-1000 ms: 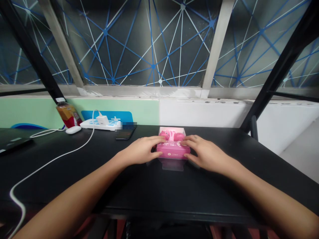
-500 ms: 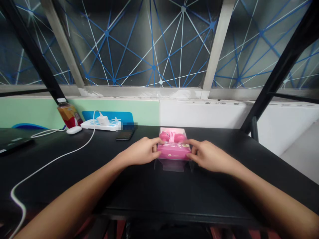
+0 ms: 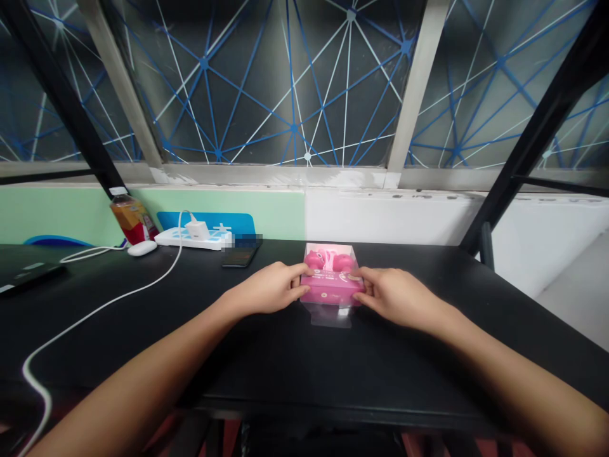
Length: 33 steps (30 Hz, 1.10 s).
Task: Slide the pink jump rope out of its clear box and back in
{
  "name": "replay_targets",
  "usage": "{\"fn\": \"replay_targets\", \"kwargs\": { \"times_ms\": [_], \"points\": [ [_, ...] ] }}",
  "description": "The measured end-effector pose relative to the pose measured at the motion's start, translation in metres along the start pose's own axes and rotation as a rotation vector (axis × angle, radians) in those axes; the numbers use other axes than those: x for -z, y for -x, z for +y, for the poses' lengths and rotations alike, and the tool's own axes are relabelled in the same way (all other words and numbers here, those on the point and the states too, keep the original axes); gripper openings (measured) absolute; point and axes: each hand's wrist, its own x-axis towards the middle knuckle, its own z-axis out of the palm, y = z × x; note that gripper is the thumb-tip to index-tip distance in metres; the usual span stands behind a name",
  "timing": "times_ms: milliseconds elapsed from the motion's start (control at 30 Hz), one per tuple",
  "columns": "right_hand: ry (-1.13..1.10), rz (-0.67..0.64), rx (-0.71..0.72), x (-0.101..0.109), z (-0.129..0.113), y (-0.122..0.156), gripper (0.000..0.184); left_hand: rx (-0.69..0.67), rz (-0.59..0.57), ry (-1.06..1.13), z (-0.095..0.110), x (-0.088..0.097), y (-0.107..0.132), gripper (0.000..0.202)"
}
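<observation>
A small pink box (image 3: 332, 285) with a clear plastic cover and pink earphones inside lies on the black desk (image 3: 295, 362). My left hand (image 3: 271, 289) grips its left side, thumb and fingers pinched on the near left corner. My right hand (image 3: 394, 295) holds the right side the same way. A clear plastic flap (image 3: 330, 315) lies open on the desk at the box's near edge.
At the back left stand a drink bottle (image 3: 129, 219), a white mouse (image 3: 141, 248), a power strip (image 3: 190, 238) with a white charger and a dark phone (image 3: 240, 256). A white cable (image 3: 95, 308) runs across the left of the desk. A black frame post (image 3: 523, 146) rises at right.
My fingers have shifted from lying over the box top to pinching its two sides. The box rose a little, then settled back on the desk.
</observation>
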Motion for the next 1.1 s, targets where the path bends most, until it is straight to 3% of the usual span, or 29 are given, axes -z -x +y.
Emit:
{"fn": "replay_targets", "kwargs": {
  "times_ms": [267,433,667,833,1100],
  "points": [
    [0.124,0.157,0.225,-0.004,-0.007,0.0,0.029,-0.013,0.009,-0.029,-0.002,-0.003,-0.001,0.029],
    [0.104,0.124,0.385,-0.012,-0.009,-0.001,0.033,-0.018,0.011,-0.032,-0.003,-0.004,-0.001,0.028],
    [0.1,0.099,0.34,-0.011,-0.018,0.004,0.019,-0.015,0.015,-0.03,-0.001,-0.004,-0.001,0.028],
    [0.093,0.055,0.36,-0.008,-0.017,0.005,0.045,-0.018,0.019,-0.032,-0.002,-0.004,-0.003,0.028],
    [0.106,0.034,0.357,-0.008,-0.016,0.004,0.039,-0.016,0.012,-0.027,-0.001,-0.003,-0.003,0.028]
  ]
}}
